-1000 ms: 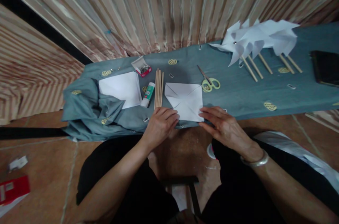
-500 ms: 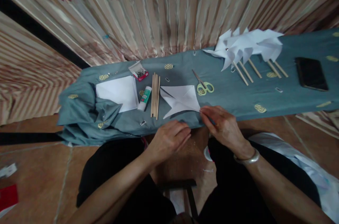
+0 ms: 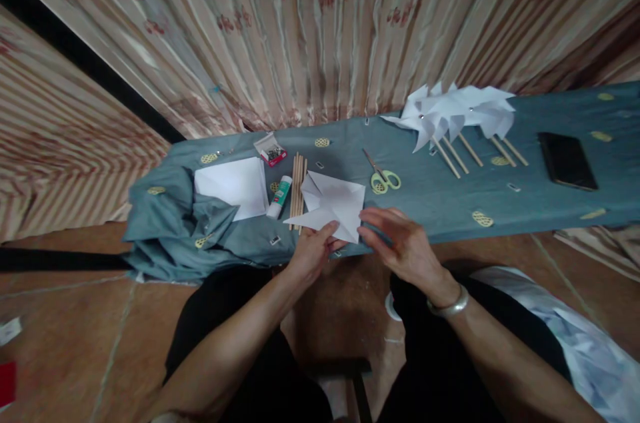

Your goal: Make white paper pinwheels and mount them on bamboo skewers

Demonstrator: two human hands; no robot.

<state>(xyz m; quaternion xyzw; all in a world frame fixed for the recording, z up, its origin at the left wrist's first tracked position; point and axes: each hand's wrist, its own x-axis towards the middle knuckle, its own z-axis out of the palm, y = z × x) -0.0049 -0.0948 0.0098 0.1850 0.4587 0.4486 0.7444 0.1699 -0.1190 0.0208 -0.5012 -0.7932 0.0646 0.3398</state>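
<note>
A white paper sheet (image 3: 340,200), with slits from its corners and pointed flaps, is held at its near edge by my left hand (image 3: 313,251), thumb on top and fingers beneath. One flap points left over the wooden sticks (image 3: 296,186). My right hand (image 3: 403,246) is at the sheet's right edge, thumb and fingers apart; whether the fingertips touch the paper is hard to tell. Scissors (image 3: 383,173) with light green handles lie just beyond the sheet. A glue stick (image 3: 279,198) with a green label rests left of the sticks.
A stack of white paper (image 3: 233,186) lies at the left, near a small red-and-white box (image 3: 271,150) of metal pins. Several finished paper pinwheels (image 3: 460,110) on sticks lie at the back right, beside a black phone (image 3: 567,160). A teal cloth (image 3: 430,206) covers the narrow table.
My left hand has moved up and gripped the sheet, which has turned and shifted toward me. My right hand's fingers have parted from their pinch on the sheet's right corner.
</note>
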